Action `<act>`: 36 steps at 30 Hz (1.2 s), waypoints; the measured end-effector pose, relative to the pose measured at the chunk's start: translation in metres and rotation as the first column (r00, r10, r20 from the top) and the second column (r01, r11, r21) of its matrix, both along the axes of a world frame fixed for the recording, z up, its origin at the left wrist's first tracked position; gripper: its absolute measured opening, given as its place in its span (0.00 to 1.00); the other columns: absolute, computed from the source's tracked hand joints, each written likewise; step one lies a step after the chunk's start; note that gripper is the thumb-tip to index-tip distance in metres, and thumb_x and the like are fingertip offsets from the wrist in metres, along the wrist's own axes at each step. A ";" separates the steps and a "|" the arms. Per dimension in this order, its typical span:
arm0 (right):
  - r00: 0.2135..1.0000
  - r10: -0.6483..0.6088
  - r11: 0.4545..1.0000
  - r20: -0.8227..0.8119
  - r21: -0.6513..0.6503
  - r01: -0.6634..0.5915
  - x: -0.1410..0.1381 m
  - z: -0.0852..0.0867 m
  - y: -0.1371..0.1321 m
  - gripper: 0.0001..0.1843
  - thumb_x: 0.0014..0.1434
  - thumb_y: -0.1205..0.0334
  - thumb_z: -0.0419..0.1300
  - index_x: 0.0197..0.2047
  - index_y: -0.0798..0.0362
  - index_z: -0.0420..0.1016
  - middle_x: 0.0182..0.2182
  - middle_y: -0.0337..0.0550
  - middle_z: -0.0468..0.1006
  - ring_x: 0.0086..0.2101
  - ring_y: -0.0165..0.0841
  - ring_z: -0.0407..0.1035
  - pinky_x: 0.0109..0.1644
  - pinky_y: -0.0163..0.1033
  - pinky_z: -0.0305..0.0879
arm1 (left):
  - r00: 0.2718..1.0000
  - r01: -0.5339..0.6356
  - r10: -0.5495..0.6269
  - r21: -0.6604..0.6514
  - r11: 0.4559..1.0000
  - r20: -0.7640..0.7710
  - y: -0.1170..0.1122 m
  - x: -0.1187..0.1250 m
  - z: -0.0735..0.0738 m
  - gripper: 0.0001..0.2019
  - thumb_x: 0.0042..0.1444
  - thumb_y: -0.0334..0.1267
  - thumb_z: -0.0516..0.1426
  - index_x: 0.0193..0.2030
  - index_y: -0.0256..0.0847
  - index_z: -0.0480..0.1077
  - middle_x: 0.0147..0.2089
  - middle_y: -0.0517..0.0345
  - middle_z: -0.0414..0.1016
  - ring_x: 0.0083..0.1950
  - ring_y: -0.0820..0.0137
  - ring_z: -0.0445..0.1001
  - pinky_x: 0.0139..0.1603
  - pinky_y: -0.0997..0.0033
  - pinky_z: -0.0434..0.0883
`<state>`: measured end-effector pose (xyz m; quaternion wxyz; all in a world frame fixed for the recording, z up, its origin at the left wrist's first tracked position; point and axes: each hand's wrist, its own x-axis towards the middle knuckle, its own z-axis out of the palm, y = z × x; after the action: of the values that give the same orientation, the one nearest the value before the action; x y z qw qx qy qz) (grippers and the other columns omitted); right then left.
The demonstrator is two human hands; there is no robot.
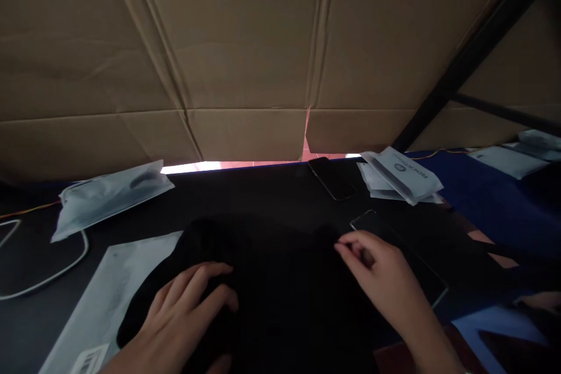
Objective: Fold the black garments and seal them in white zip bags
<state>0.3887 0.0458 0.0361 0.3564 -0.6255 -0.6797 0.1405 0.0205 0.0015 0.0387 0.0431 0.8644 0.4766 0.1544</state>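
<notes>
A black, soft-looking item (199, 239), perhaps cloth, lies in front of me; its outline blends into the dark tabletop. My left hand (184, 304) rests on it with the fingers curved and apart. My right hand (372, 269) has thumb and index finger pinched together near a dark patch that may be part of the same item; what is between the fingertips is too dark to tell. Partly under my right wrist lies a clear-edged flat phone case or screen piece (412, 251). Beneath the black item, on the left, is a flat pale plastic sleeve (92, 304) with a barcode label.
A dark phone (332, 178) lies on the black table (249, 193). White printed packets (405, 175) are behind it to the right. A frosted pouch (114, 196) and a white cable (65, 272) are at left. Cardboard (245, 41) hangs across the back; another person's hand (541, 301) shows at right.
</notes>
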 end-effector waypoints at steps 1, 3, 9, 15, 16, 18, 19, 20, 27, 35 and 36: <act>0.998 -0.066 0.997 -0.015 0.047 0.067 -0.004 0.002 0.005 0.06 0.73 0.54 0.65 0.45 0.44 0.80 0.24 0.29 0.71 0.22 0.30 0.70 0.27 0.35 0.66 | 1.000 -0.027 0.027 0.029 0.999 0.012 0.008 0.006 0.006 0.20 0.64 0.49 0.62 0.61 0.56 0.73 0.67 0.54 0.77 0.64 0.52 0.79 0.54 0.53 0.85; 0.985 -0.161 0.975 -0.065 0.146 0.169 -0.013 0.007 0.010 0.11 0.75 0.53 0.62 0.56 0.46 0.76 0.27 0.31 0.76 0.24 0.31 0.73 0.29 0.36 0.69 | 0.996 -0.082 0.080 0.053 0.995 0.035 0.026 0.022 0.017 0.13 0.71 0.50 0.56 0.57 0.54 0.74 0.56 0.55 0.82 0.55 0.56 0.82 0.49 0.54 0.85; 0.916 0.321 0.935 0.240 0.077 -0.347 -0.040 0.000 -0.002 0.18 0.79 0.59 0.56 0.66 0.41 0.76 0.66 0.40 0.80 0.67 0.42 0.73 0.68 0.55 0.73 | 0.989 -0.147 0.149 0.080 0.986 -0.017 0.057 0.043 0.003 0.21 0.73 0.52 0.54 0.67 0.51 0.73 0.71 0.48 0.76 0.73 0.45 0.73 0.64 0.36 0.79; 0.861 0.259 0.963 0.438 -0.188 -0.194 -0.042 -0.027 -0.004 0.34 0.81 0.44 0.49 0.83 0.45 0.55 0.81 0.41 0.50 0.79 0.49 0.47 0.78 0.67 0.56 | 0.973 -0.197 0.204 0.069 0.978 -0.105 0.056 0.026 -0.037 0.36 0.72 0.65 0.49 0.82 0.57 0.55 0.82 0.47 0.59 0.80 0.37 0.60 0.68 0.24 0.73; 0.865 0.227 0.969 0.447 -0.195 -0.154 -0.042 -0.029 -0.003 0.35 0.81 0.40 0.47 0.83 0.45 0.54 0.81 0.40 0.48 0.79 0.51 0.43 0.78 0.68 0.56 | 0.972 -0.199 0.206 0.065 0.978 -0.118 0.057 0.024 -0.040 0.36 0.73 0.66 0.48 0.83 0.59 0.52 0.83 0.49 0.57 0.81 0.38 0.58 0.69 0.24 0.72; 0.869 0.190 0.972 0.456 -0.215 -0.100 -0.044 -0.031 -0.001 0.39 0.80 0.35 0.44 0.84 0.44 0.52 0.82 0.38 0.44 0.80 0.55 0.37 0.78 0.70 0.54 | 0.968 -0.202 0.208 0.058 0.978 -0.140 0.058 0.023 -0.041 0.37 0.73 0.67 0.47 0.83 0.59 0.49 0.84 0.51 0.54 0.82 0.40 0.56 0.70 0.25 0.71; 0.869 0.184 0.970 0.459 -0.227 -0.086 -0.045 -0.031 -0.001 0.40 0.79 0.33 0.44 0.84 0.44 0.51 0.82 0.37 0.44 0.80 0.56 0.35 0.78 0.71 0.53 | 0.967 -0.203 0.209 0.056 0.978 -0.149 0.058 0.022 -0.041 0.37 0.73 0.67 0.47 0.83 0.59 0.48 0.84 0.51 0.53 0.82 0.40 0.56 0.70 0.26 0.72; 0.867 0.185 0.968 0.462 -0.239 -0.079 -0.046 -0.030 -0.001 0.40 0.79 0.32 0.43 0.84 0.44 0.51 0.81 0.37 0.44 0.79 0.57 0.34 0.79 0.71 0.51 | 0.965 -0.204 0.211 0.057 0.977 -0.156 0.056 0.023 -0.039 0.38 0.73 0.67 0.46 0.83 0.58 0.48 0.84 0.50 0.53 0.82 0.41 0.55 0.71 0.27 0.72; 0.832 0.254 0.963 0.494 -0.209 -0.171 -0.052 -0.007 0.004 0.35 0.82 0.39 0.39 0.84 0.43 0.47 0.82 0.36 0.38 0.80 0.51 0.27 0.81 0.71 0.38 | 0.970 -0.155 0.167 0.078 0.985 -0.179 0.053 0.043 -0.006 0.35 0.78 0.58 0.42 0.85 0.57 0.36 0.86 0.54 0.48 0.86 0.47 0.45 0.77 0.29 0.65; 0.828 0.302 0.948 0.473 -0.236 -0.212 -0.051 -0.008 0.028 0.32 0.81 0.43 0.47 0.79 0.47 0.64 0.78 0.44 0.62 0.77 0.53 0.55 0.75 0.69 0.59 | 0.935 -0.206 0.207 0.033 0.978 -0.290 0.110 0.028 0.008 0.21 0.70 0.46 0.64 0.65 0.42 0.73 0.66 0.48 0.77 0.62 0.56 0.80 0.64 0.43 0.79; 0.837 0.268 0.961 0.476 -0.194 -0.197 -0.050 -0.006 0.034 0.30 0.81 0.46 0.47 0.79 0.47 0.66 0.77 0.45 0.65 0.75 0.52 0.59 0.73 0.67 0.64 | 0.936 -0.206 0.211 0.045 0.977 -0.282 0.112 0.026 0.011 0.20 0.70 0.48 0.65 0.63 0.42 0.74 0.63 0.49 0.78 0.58 0.59 0.81 0.60 0.47 0.80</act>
<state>0.3391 0.0803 0.0305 0.1055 -0.5760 -0.8081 0.0631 0.0468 0.1134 0.0492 -0.0491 0.8225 0.5655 0.0354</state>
